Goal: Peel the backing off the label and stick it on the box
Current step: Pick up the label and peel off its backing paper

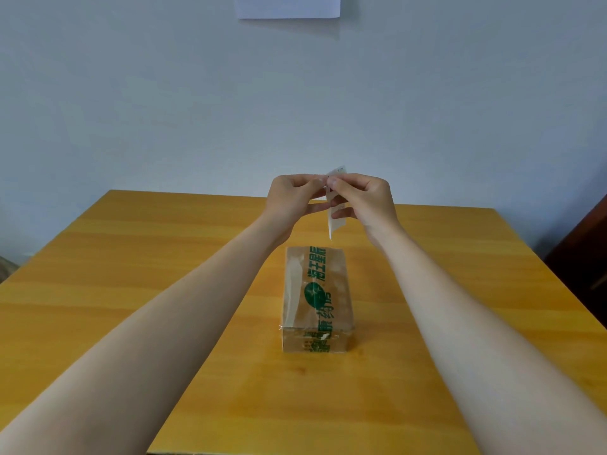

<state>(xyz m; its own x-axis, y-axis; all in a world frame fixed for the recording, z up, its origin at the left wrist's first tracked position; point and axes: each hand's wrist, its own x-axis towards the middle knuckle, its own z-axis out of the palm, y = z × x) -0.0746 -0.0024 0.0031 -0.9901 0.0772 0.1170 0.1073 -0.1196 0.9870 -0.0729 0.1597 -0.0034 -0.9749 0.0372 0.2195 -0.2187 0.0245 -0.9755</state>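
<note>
A small brown cardboard box (318,298), wrapped in clear tape with green printing, lies lengthwise on the yellow wooden table (131,290). Above and beyond it, both hands are raised and meet at a narrow white label (334,221) held upright, edge-on to the camera. My left hand (292,200) pinches its upper part between thumb and forefinger. My right hand (361,200) grips the same upper part from the other side. The label's lower end hangs free just above the far end of the box. Whether the backing has separated cannot be told.
A pale blue wall rises behind the table, with a white sheet of paper (288,6) pinned at the top. Dark wooden furniture (581,251) stands at the right edge. Bare tabletop surrounds the box on all sides.
</note>
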